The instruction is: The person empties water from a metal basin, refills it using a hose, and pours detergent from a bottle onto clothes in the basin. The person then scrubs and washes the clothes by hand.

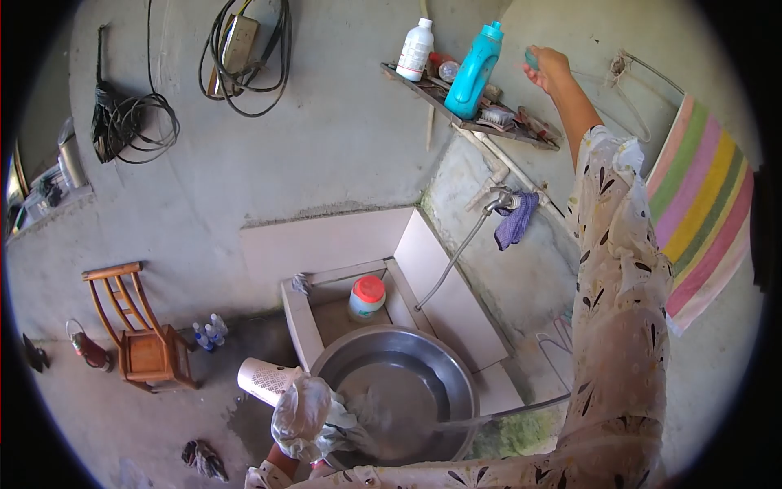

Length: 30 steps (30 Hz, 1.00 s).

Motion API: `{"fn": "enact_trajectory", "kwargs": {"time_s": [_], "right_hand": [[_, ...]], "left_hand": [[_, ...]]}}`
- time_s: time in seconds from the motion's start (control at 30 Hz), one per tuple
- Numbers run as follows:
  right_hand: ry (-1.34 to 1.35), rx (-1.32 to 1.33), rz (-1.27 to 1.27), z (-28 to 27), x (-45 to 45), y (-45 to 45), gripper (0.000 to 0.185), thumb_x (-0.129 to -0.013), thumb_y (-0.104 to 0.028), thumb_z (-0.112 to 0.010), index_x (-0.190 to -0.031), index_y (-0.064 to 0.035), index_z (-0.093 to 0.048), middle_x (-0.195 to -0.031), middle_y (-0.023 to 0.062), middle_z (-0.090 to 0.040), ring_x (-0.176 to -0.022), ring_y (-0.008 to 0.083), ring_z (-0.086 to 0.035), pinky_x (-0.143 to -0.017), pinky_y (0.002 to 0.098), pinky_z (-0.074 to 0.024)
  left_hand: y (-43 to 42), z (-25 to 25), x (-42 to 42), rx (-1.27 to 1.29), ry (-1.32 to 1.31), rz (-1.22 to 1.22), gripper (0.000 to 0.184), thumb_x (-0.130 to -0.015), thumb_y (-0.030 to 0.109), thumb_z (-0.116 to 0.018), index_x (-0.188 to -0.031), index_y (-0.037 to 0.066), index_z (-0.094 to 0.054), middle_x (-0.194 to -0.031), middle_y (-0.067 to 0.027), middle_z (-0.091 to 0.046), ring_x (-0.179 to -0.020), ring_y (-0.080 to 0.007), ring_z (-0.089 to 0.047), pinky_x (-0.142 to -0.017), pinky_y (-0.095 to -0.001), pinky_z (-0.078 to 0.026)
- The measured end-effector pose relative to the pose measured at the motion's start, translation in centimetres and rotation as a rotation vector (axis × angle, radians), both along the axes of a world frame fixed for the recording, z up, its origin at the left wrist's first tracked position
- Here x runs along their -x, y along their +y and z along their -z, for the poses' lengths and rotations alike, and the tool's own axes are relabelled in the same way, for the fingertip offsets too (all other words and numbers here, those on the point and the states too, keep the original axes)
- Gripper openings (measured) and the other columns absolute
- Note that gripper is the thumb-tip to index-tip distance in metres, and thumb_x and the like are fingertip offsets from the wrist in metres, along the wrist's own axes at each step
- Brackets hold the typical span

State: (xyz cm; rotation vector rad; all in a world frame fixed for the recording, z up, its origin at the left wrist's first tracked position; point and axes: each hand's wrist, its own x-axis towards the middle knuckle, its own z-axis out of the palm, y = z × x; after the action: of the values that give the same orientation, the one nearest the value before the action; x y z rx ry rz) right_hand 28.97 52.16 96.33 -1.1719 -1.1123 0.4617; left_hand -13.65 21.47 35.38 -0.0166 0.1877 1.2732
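My right hand [551,72] is raised at the upper right beside the wall shelf, fingers closed around a small teal object [532,58] whose kind I cannot make out. At the bottom, my left hand [285,458] is mostly hidden by a pale wet cloth [301,416] that it holds bunched up. The cloth's lower part hangs over the left rim of a large metal basin [466,383], which contains cloudy water. A white perforated basket [267,381] is just behind the cloth. Nearest to my right hand on the shelf stands a teal bottle [475,73].
The wall shelf [432,102] also bears a white bottle [416,50] and a brush [497,116]. A purple cloth [516,222] hangs by the tap [503,200]. A red-lidded jar [367,298] stands behind the basin. A wooden chair [147,354] and a striped towel [705,208] flank the area.
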Motion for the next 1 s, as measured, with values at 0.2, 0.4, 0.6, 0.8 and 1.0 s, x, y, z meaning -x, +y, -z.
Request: {"fn": "enact_trajectory", "kwargs": {"time_s": [0.2, 0.4, 0.6, 0.8, 1.0], "right_hand": [[0.007, -0.089, 0.161, -2.1, 0.0, 3.8, 0.020, -0.085, -0.019, -0.056, -0.099, -0.0052, -0.057, -0.082, 0.0072, -0.051, -0.060, 0.0169, -0.048, -0.047, 0.0282, -0.0420], [-0.240, -0.235, 0.263, -4.1, 1.0, 5.9, 0.029, -0.082, -0.016, -0.059, -0.109, -0.0063, -0.059, -0.096, 0.0090, -0.058, -0.079, 0.0176, -0.054, -0.062, 0.0299, -0.0473], [-0.459, -0.212, 0.430, -5.2, 0.4, 8.4, 0.039, -0.080, -0.016, -0.065, -0.117, -0.0080, -0.059, -0.106, 0.0099, -0.061, -0.085, 0.0180, -0.057, -0.073, 0.0301, -0.0484], [-0.637, -0.088, 0.351, -6.0, 0.7, 8.8, 0.034, -0.080, -0.015, -0.065, -0.114, -0.0094, -0.061, -0.100, 0.0061, -0.063, -0.089, 0.0162, -0.056, -0.078, 0.0299, -0.0463], [-0.655, 0.031, 0.237, -5.8, 1.7, 7.8, 0.030, -0.086, -0.015, -0.059, -0.116, -0.0111, -0.060, -0.097, 0.0014, -0.062, -0.085, 0.0124, -0.054, -0.080, 0.0269, -0.0434]], "left_hand": [[3.1, -1.6, 0.6, 0.099, -0.108, 0.141, 0.046, -0.088, 0.033, -0.054, -0.120, 0.001, -0.047, -0.111, -0.0138, -0.053, -0.105, -0.0272, -0.053, -0.095, -0.0397, -0.042], [5.8, -7.9, 1.4, -0.025, -0.191, 0.220, 0.037, -0.087, 0.024, -0.057, -0.116, 0.002, -0.049, -0.105, -0.0121, -0.053, -0.099, -0.0276, -0.055, -0.091, -0.0390, -0.045], [8.2, -6.6, 1.6, 0.079, -0.031, 0.303, 0.046, -0.086, 0.027, -0.060, -0.122, 0.003, -0.046, -0.112, -0.0136, -0.053, -0.102, -0.0289, -0.054, -0.091, -0.0421, -0.044], [10.2, -7.7, 2.2, 0.064, -0.113, 0.398, 0.044, -0.091, 0.030, -0.052, -0.126, 0.004, -0.044, -0.115, -0.0136, -0.052, -0.107, -0.0289, -0.053, -0.094, -0.0429, -0.043], [11.5, -4.7, 1.4, 0.038, 0.009, 0.397, 0.044, -0.092, 0.031, -0.050, -0.127, 0.004, -0.043, -0.116, -0.0134, -0.052, -0.108, -0.0287, -0.052, -0.095, -0.0427, -0.042]]}}
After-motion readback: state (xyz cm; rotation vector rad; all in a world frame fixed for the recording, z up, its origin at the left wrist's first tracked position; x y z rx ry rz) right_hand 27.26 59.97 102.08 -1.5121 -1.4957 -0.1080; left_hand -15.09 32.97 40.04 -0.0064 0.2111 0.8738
